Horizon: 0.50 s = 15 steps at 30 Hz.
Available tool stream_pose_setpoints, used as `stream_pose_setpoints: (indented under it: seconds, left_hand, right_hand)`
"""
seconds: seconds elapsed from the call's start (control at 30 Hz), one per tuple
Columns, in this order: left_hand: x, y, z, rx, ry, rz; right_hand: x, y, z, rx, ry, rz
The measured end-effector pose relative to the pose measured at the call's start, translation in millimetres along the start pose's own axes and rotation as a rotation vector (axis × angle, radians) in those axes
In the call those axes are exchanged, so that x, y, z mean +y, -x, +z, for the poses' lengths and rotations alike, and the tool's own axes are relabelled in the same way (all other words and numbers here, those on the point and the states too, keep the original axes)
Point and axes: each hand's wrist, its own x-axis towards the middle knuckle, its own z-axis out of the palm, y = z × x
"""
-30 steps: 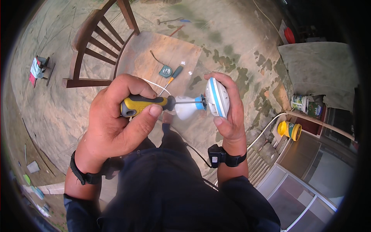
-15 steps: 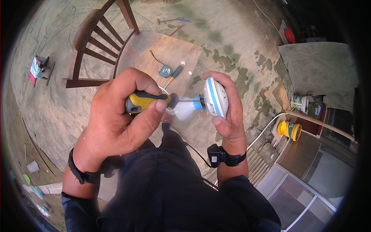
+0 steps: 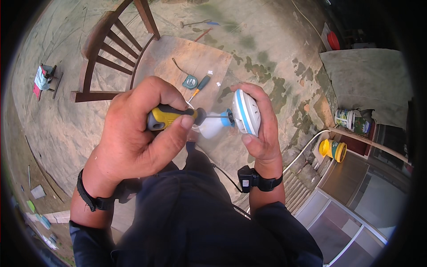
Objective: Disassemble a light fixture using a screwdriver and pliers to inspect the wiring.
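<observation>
A screwdriver (image 3: 165, 118) with a yellow-and-grey handle is gripped in the left hand (image 3: 140, 131), its thin shaft aimed at 3 o'clock. A round white device (image 3: 247, 113) banded in light blue stands nearly edge-on in the right hand (image 3: 269, 133). On its 9 o'clock side sits a blue collar (image 3: 225, 119), with a milky cone (image 3: 211, 128) flaring toward 8 o'clock; the shaft ends near the collar.
</observation>
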Motion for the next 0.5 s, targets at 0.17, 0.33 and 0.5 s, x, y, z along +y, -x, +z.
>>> stream_pose_setpoints:
  seconds: [0.17, 0.33, 0.5]
  left_hand:
    - [-1.6, -5.9, -0.8, 0.007, -0.061, 0.092]
    - [0.0, -2.8, 0.4, 0.0, -0.012, -0.006]
    - [-1.1, -3.7, -0.2, -0.008, -0.007, 0.006]
  right_hand:
    - [0.5, -2.2, 0.8, 0.004, -0.016, -0.001]
    - [5.3, -1.5, 0.0, -0.003, 0.019, -0.035]
    - [5.5, -1.8, -0.7, -0.009, 0.002, -0.015]
